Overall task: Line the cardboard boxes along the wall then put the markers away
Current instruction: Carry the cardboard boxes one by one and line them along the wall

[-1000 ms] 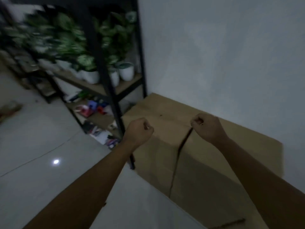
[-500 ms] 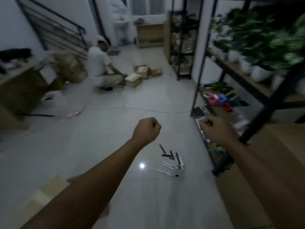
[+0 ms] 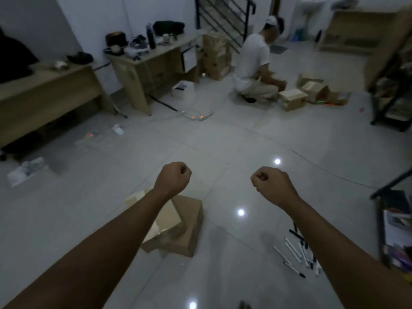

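Observation:
An open cardboard box [image 3: 182,228] lies on the grey tiled floor, partly hidden under my left forearm. Several markers [image 3: 296,253], white and black, lie scattered on the floor at the lower right, partly behind my right forearm. My left hand [image 3: 172,178] is held out as a fist above the box and holds nothing. My right hand [image 3: 270,182] is also a fist in the air, up and left of the markers, with nothing in it.
A person in a white shirt [image 3: 254,63] crouches at the back beside small cardboard boxes [image 3: 294,98]. Wooden desks [image 3: 142,63] stand along the left wall. Power strips and cables [image 3: 196,114] lie on the floor. A black metal shelf [image 3: 394,226] stands at the right.
My view has swung left, from the boxes at the wall and the plant shelf to the open room. The markers now lie at lower right. Both fists stayed closed.

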